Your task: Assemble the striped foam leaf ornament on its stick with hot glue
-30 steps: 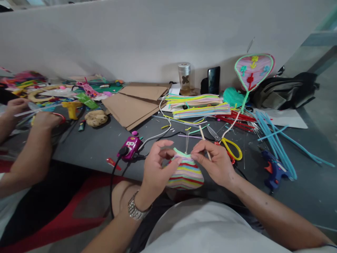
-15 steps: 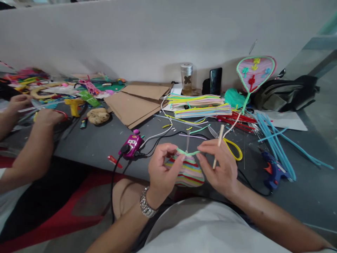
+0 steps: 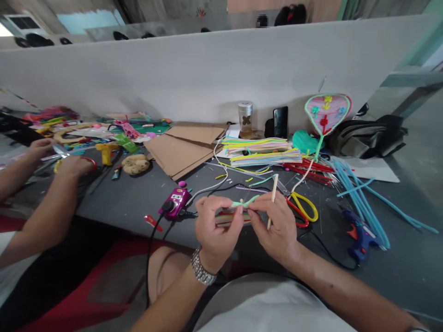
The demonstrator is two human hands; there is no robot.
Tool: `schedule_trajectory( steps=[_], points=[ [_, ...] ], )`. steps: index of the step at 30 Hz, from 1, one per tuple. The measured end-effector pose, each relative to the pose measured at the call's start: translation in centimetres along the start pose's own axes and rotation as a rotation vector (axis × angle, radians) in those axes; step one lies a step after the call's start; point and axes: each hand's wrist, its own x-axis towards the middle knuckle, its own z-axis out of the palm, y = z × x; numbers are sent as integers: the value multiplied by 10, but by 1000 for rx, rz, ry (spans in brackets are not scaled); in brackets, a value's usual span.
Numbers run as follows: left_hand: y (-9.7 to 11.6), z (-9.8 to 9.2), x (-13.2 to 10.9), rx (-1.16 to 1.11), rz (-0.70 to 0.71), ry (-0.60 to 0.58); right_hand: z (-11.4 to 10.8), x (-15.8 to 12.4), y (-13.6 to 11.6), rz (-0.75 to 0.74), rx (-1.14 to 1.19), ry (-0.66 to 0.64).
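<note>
Between my two hands is a striped, multicoloured piece [image 3: 228,218], mostly hidden by my fingers, with a mint-green pipe cleaner [image 3: 249,201] along its top edge. My left hand [image 3: 218,225] pinches the green strip and the piece at the left, thumb in front. The fingers of my right hand [image 3: 275,225] pinch the green strip's right end. A pale wooden stick [image 3: 273,200] stands slanted between the right hand's fingers. Just beyond that hand lie scissors with yellow and red handles [image 3: 305,205].
A blue glue gun [image 3: 362,233] and blue pipe cleaners [image 3: 363,198] lie at right. Bundled pipe cleaners [image 3: 263,151], cardboard [image 3: 183,150] and a jar [image 3: 245,121] stand behind. A purple power socket [image 3: 177,202] sits left of my hands. Another person's hands [image 3: 74,167] hold scissors at far left.
The view has tilted up, showing more beyond the partition. The striped piece now shows as a thin band instead of its broad face. My right hand has moved slightly left, uncovering the red scissor handle.
</note>
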Motion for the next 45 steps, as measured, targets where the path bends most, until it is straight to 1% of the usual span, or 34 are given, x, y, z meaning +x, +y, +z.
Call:
schedule_trajectory(
  steps=[3,9,16,22,29,35,41,45],
  points=[
    [-4,0,-3,17,-14,-7,6,-1,1,-19,-5,-1],
    [-9,-1,-7,23,-22,-69,15,-4,3,-26,-13,-21],
    [-8,0,-4,18,-113,-72,19,-3,2,-25,-55,-31],
    [-9,-2,-2,-17,-152,-65,22,-1,2,-23,-34,-30],
    [-12,2,-7,14,-210,34,23,-2,-1,-23,-54,-9],
    [-13,5,-6,-14,-182,72,23,1,-3,-89,-103,-2],
    [-13,6,-2,-164,-285,83,25,3,-2,-159,-169,-13],
    [-12,7,-1,-248,-337,93,26,4,-1,-169,-204,-28]
  ],
)
